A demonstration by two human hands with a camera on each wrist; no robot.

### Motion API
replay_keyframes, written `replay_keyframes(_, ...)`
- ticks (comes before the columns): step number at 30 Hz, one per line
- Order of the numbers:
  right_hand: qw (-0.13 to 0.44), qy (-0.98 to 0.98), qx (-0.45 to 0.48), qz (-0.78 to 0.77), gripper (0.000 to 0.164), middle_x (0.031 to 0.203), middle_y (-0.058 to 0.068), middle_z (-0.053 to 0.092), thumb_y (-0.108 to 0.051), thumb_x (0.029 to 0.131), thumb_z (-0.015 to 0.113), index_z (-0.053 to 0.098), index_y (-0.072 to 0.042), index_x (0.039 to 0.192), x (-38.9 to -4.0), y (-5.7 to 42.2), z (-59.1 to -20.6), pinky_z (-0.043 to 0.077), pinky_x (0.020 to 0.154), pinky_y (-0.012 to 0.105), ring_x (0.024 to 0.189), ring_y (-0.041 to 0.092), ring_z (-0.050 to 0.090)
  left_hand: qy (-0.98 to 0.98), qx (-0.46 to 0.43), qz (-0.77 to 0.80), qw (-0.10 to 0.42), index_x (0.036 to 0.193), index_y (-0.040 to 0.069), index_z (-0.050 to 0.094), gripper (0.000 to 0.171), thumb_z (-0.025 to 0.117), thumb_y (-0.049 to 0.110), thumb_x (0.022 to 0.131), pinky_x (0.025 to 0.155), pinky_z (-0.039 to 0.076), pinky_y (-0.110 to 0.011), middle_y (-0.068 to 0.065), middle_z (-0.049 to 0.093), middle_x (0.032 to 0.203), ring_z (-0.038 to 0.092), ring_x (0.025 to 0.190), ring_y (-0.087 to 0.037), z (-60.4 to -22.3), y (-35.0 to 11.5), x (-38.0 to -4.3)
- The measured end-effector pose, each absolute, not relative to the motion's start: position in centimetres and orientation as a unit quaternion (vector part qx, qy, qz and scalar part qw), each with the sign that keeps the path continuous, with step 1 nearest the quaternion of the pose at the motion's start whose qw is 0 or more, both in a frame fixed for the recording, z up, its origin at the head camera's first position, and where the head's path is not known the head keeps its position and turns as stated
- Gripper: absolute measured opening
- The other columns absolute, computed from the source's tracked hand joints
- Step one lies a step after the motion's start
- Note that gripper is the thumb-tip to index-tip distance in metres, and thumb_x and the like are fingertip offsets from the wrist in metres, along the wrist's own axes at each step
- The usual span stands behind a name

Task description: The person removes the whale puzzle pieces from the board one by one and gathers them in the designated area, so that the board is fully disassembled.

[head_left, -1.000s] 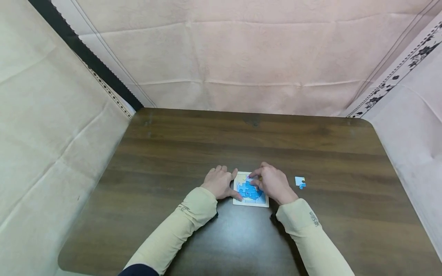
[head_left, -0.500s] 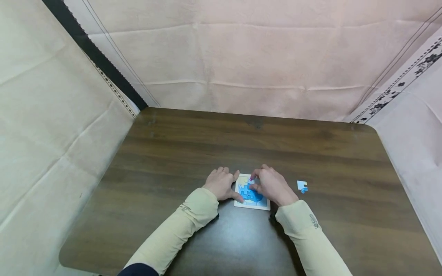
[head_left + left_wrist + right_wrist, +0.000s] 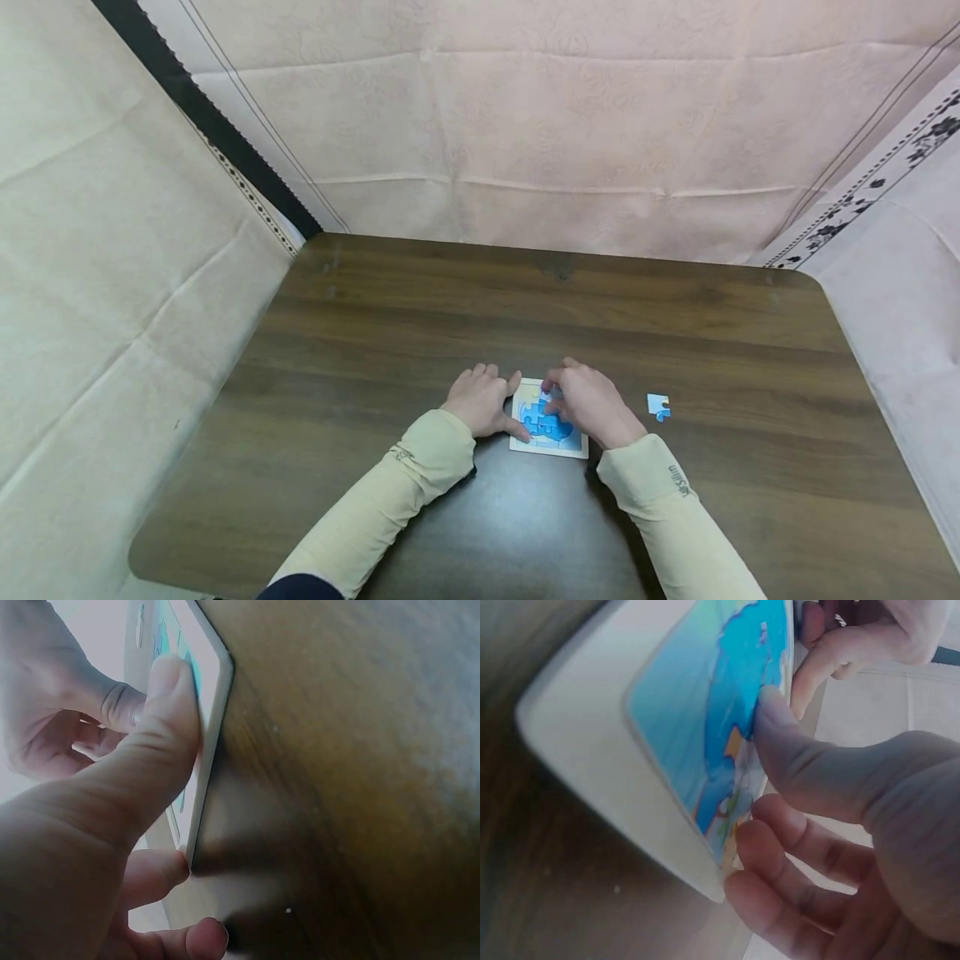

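A small square jigsaw puzzle (image 3: 549, 427) with a blue picture lies in a pale frame (image 3: 585, 727) near the table's middle. My left hand (image 3: 478, 404) spans the frame's left side. Its thumb (image 3: 161, 739) rests flat on the top, and another fingertip touches the edge at a corner. From the right, my right hand (image 3: 596, 404) reaches over the puzzle. Its thumb (image 3: 795, 761) touches the blue picture, while the other fingers curl beside the frame's edge. I cannot tell whether it pinches a piece. One loose puzzle piece (image 3: 656, 403), pale and blue, lies right of that hand.
The brown wooden table (image 3: 360, 333) has rounded corners. Pale cloth (image 3: 562, 125) hangs behind it and along both sides. My light sleeves (image 3: 405, 475) cross the table's near part.
The right fingers shift slightly over the puzzle. The left hand keeps its place on the frame. The whole head view has moved a little, and the loose piece stays put on the table.
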State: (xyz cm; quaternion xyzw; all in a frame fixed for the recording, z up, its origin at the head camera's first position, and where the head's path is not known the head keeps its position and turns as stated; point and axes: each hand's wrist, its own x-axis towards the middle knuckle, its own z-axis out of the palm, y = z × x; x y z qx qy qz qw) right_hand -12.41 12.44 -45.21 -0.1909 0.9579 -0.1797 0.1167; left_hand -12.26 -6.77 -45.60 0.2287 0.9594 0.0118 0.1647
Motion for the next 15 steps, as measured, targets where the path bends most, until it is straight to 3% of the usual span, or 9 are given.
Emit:
replay_keyframes(9, 0.071, 0.955, -0.268, -0.106, 0.032, 0.089, 0.001, 0.058, -0.027, 0.076, 0.084, 0.076, -0.018, 0.105, -12.9, 12.45, -45.49, 0.05, 0.077, 0.043, 0.079, 0.02, 0.053, 0.959, 0.231, 0.014, 0.163, 0.149, 0.021, 0.041, 0.102, 0.064, 0.078, 0.067, 0.083, 0.041, -0.035, -0.013, 0.058, 0.117, 0.048, 0.097, -0.024, -45.63, -6.92, -12.23)
replay_keyframes(15, 0.076, 0.953, -0.276, -0.101, 0.032, 0.095, 0.003, 0.062, -0.025, 0.075, 0.086, 0.075, -0.016, 0.103, -13.32, 12.17, -45.38, 0.051, 0.079, 0.045, 0.083, 0.022, 0.056, 0.96, 0.231, 0.02, 0.159, 0.149, 0.021, 0.042, 0.102, 0.065, 0.078, 0.066, 0.084, 0.042, -0.035, -0.014, 0.058, 0.116, 0.048, 0.098, -0.025, -45.81, -6.88, -12.32)
